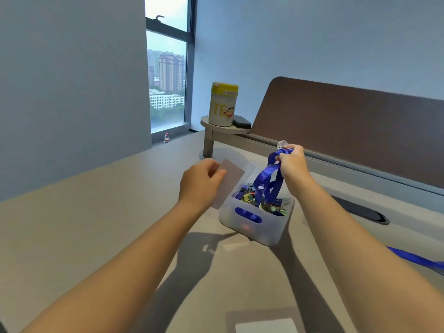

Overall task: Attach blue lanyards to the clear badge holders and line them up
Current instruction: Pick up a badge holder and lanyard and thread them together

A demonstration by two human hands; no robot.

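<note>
My left hand [201,183] holds a clear badge holder [231,179] by its left edge, above the desk and just left of a translucent plastic bin [262,227]. My right hand [294,164] is closed around a blue lanyard [268,181] near its clip end, lifted above the bin; the strap's loops hang down into the bin among other blue lanyards and small shiny items. A clear clip tab [281,144] sticks out above my right fingers. Another blue lanyard [418,259] lies on the desk at the right edge. A further badge holder [264,323] lies flat at the bottom edge.
A beige desk [96,224] runs under everything. A brown divider panel [348,121] stands behind. A small raised shelf [223,129] carries a yellow-lidded canister [222,104] and a dark case [241,121]. A dark cable slot [360,210] sits at right. A bottle [166,137] stands by the window.
</note>
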